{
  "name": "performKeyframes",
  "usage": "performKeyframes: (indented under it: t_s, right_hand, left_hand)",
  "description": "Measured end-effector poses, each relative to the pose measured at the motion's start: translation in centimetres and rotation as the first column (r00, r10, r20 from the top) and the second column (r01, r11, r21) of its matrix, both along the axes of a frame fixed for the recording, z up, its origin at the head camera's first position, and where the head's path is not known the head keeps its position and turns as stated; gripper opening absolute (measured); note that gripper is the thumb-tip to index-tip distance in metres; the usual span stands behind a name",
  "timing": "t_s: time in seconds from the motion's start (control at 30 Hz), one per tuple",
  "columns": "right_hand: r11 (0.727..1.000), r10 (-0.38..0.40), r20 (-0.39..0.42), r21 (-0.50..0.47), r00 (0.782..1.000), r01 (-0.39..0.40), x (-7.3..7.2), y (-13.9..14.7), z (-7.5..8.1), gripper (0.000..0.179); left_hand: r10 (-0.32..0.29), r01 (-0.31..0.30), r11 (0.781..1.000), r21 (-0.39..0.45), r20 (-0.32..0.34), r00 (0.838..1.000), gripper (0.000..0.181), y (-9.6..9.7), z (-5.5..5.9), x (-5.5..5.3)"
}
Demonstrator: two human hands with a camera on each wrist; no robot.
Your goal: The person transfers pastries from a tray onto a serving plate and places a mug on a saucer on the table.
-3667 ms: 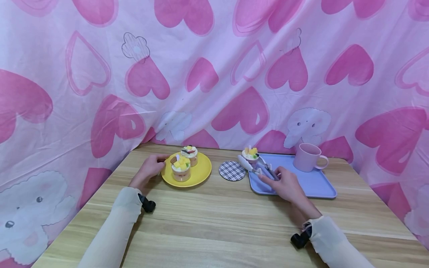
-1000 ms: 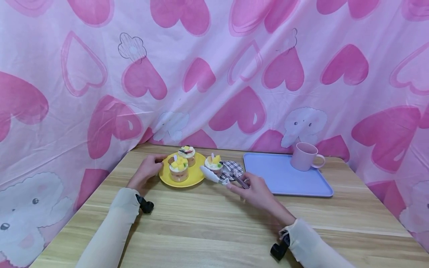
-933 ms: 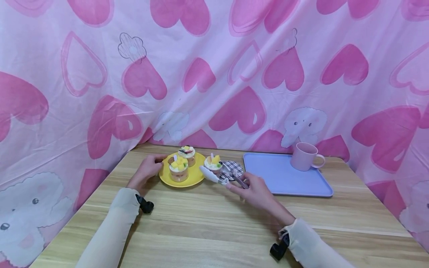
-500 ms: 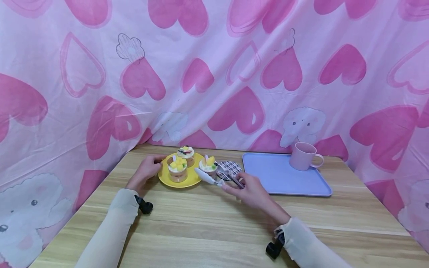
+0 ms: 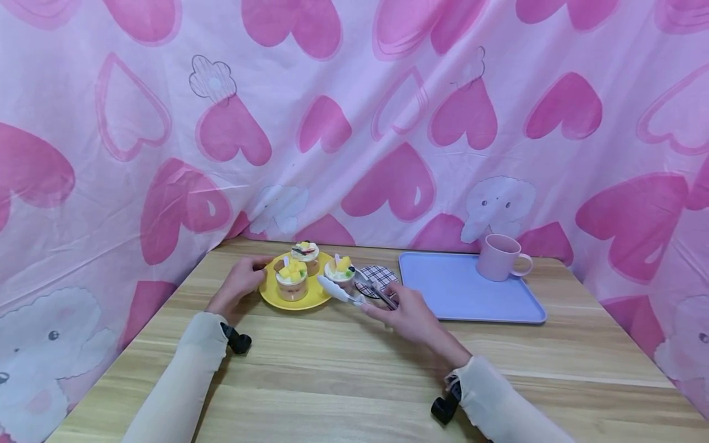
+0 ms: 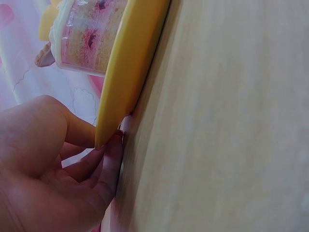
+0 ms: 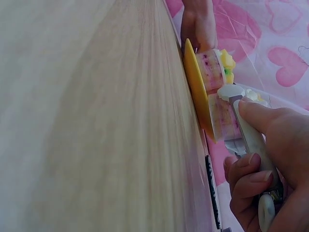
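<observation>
My left hand (image 5: 237,284) pinches the left rim of a yellow plate (image 5: 317,301), thumb above and fingers (image 6: 112,154) underneath in the left wrist view. On that plate stand two clear dessert cups of layered cake: one topped with yellow fruit cubes (image 5: 291,278) in front, another with cream (image 5: 305,257) behind. My right hand (image 5: 410,312) grips metal tongs (image 7: 251,133) with white tips. Between the tips is a third cake cup (image 5: 340,271), upright, over the plate's right edge. In the right wrist view this cup's base (image 7: 219,130) lies right at the plate's surface.
A round checked coaster (image 5: 382,275) lies just right of the plate, partly covered by the tongs. Farther right is a blue tray (image 5: 460,295) with a pink mug (image 5: 496,258) at its back right. A pink heart-patterned cloth (image 5: 388,184) hangs behind the wooden table (image 5: 310,381).
My right hand has carried the third cake cup in the tongs leftward from the blue tray, past the coaster, to the plate's right side. My left hand has kept its hold on the rim.
</observation>
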State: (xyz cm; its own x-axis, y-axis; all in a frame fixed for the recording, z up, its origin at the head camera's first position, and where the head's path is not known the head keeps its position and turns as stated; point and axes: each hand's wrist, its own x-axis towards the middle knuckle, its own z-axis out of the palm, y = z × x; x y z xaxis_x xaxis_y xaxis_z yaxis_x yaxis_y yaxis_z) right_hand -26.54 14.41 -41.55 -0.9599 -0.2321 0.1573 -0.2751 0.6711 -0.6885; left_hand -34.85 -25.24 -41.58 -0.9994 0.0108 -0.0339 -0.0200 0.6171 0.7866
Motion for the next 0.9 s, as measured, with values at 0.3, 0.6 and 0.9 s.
performKeyframes:
  t_s: [0.3, 0.6, 0.9]
  right_hand:
    - [0.999, 0.025, -0.002, -0.034, 1.000, -0.025, -0.5, -1.3, -0.1, 0.060]
    - [1.000, 0.018, -0.013, 0.003, 1.000, -0.018, -0.9, -2.6, -0.2, 0.058]
    - [0.999, 0.030, -0.049, 0.024, 0.998, -0.029, -1.4, -3.4, -0.3, 0.056]
  left_hand:
    - [-0.015, 0.014, 1.000, -0.006, -0.023, 1.000, 0.056, -0.1, 0.0, 0.0]
    - [-0.029, 0.028, 1.000, -0.010, -0.060, 0.998, 0.058, -0.1, 0.0, 0.2]
    - [-0.014, 0.014, 1.000, -0.019, -0.030, 0.999, 0.059, 0.0, 0.4, 0.4]
